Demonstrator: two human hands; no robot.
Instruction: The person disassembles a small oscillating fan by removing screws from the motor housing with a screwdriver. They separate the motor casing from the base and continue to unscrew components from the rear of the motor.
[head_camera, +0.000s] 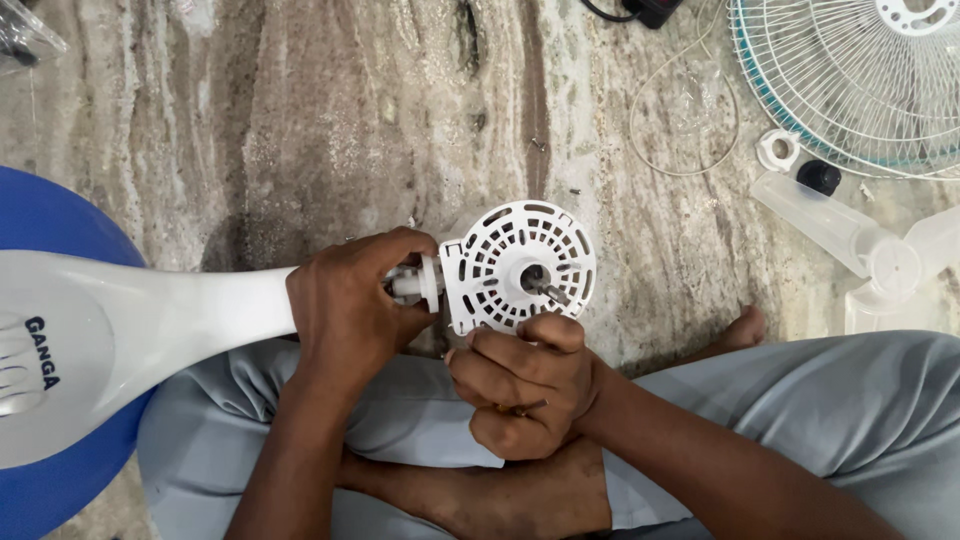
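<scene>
The fan stand (150, 320) is laid across the lap, its base (40, 350) at the far left. The motor housing (518, 265) is held at its right end, between the left hand (350, 315) and right hand (525, 385). Further right, on the floor (300, 120), the fan blade (860, 245) is set, with the fan guard (850, 80) placed behind it.

The streaked stone floor (330, 110) carries a wire fan guard (850, 80), clear fan blades (880, 260), a black cap (819, 177), a white ring (778, 150) and a thin loop of wire (680, 100).
</scene>
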